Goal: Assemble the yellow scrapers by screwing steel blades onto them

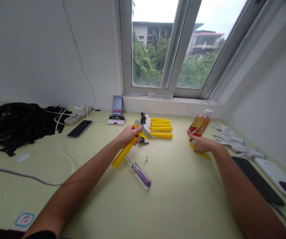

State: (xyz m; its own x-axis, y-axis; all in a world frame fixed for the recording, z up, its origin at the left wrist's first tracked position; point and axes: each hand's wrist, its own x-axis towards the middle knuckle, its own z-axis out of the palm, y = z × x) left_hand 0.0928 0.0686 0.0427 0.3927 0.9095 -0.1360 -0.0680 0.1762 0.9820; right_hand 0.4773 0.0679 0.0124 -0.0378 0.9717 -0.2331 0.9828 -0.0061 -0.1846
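My left hand [126, 136] is closed around a yellow scraper [122, 156], near its grey metal blade, with the handle slanting down toward me. Below it lies a screwdriver [142, 176] with a clear and purple handle; its shaft runs partly under the scraper. Several small metal nuts or screws [146, 160] are scattered just right of the shaft. Over at the right, my right hand [201, 144] grips a slim yellow piece [204, 155], mostly hidden by the fingers, low over the table in front of a bottle [199, 123]. Several yellow-handled scrapers [161, 128] lie in a row behind.
White gloves [232, 141], a black flat pad [257, 179] and a white device [274, 171] line the right side. At left are a phone [80, 128], a power strip [76, 118], cables and black fabric [21, 122]. Another phone [117, 105] leans below the window.
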